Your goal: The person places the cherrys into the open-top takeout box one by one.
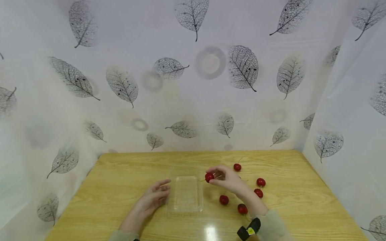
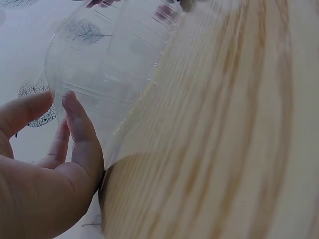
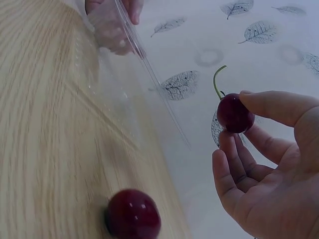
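Right hand (image 1: 230,180) pinches cherry (image 1: 209,177) between thumb and fingertips, just right of clear tray (image 1: 185,194); left hand (image 1: 153,198), fingers straight, steadies tray's left rim. Risks: thin pinch may drop cherry outside; light tray may slide

We see two bare hands, the left hand (image 1: 152,198) and the right hand (image 1: 230,180), with no rings or gloves on either grip. Behind each grip a pale grey-green sleeve (image 1: 272,226) covers the forearm. Just behind the right grip sits a black wrist device (image 1: 249,230) with a small yellow label.
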The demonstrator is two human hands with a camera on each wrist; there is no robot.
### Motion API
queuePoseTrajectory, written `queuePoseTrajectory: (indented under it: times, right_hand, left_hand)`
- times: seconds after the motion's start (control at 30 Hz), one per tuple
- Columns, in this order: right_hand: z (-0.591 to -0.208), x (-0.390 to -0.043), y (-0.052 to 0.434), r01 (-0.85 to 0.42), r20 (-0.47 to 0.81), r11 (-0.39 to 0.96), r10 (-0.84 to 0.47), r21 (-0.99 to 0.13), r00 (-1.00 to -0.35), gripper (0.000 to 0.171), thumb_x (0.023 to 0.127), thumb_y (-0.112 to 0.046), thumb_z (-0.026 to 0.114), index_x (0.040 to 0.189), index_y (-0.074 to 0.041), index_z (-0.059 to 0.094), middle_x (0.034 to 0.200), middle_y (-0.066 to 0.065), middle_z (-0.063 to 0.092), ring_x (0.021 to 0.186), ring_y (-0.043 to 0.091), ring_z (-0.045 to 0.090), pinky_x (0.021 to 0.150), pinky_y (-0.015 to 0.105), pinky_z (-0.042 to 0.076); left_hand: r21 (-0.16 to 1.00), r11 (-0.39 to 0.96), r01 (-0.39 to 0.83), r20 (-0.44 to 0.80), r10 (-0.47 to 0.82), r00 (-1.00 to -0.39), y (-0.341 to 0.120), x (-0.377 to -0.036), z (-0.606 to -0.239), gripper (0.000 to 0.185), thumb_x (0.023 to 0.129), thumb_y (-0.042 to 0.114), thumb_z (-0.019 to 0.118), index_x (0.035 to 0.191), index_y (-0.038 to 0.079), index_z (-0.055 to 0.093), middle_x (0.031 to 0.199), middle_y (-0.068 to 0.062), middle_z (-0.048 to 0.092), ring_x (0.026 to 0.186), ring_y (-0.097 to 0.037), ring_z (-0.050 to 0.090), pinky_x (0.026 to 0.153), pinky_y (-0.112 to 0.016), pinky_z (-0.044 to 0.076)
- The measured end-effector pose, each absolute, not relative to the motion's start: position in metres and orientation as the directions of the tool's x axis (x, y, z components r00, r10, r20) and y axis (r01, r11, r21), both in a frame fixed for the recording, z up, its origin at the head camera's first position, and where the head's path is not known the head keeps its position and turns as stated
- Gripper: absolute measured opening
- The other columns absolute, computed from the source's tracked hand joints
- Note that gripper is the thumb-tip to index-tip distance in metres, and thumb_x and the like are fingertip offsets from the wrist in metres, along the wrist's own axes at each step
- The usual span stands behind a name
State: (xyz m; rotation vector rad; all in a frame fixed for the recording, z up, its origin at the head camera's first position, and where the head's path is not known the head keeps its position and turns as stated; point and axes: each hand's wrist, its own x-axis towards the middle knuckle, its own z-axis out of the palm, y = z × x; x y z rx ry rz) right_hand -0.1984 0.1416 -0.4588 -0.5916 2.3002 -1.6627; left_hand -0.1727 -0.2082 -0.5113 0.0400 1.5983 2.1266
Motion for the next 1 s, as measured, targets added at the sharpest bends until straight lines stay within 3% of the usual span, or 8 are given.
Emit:
queuePoseTrajectory:
  times: [0.67,1.0]
  right_hand:
    - [-0.472,-0.189,0.086,-0.260,0.086,0.272,-0.520,-0.926,-0.850,0.036,0.091,-0.008,0.081,0.124,-0.001,0.071,0.115,0.016,0.075,0.098,0.011,0.069,0.088,0.020,0.056]
    - [-0.483,-0.182,0.079,-0.415,0.191,0.310,-0.555,-0.856,-0.809,0.032,0.087,-0.004,0.084,0.117,-0.005,0.073,0.114,0.012,0.075,0.099,0.009,0.069,0.095,0.043,0.061]
  left_hand:
    - [0.908,-0.216,-0.360,-0.265,0.369,-0.891,-0.207,-0.171,-0.511,0.047,0.103,-0.002,0.060,0.148,0.008,0.052,0.118,0.004,0.060,0.094,-0.002,0.065,0.087,-0.019,0.057]
    - [0.912,-0.205,-0.356,-0.266,0.365,-0.892,-0.204,-0.172,-0.513,0.052,0.103,-0.002,0.060,0.152,0.003,0.046,0.119,0.004,0.060,0.094,-0.002,0.065,0.088,-0.019,0.057]
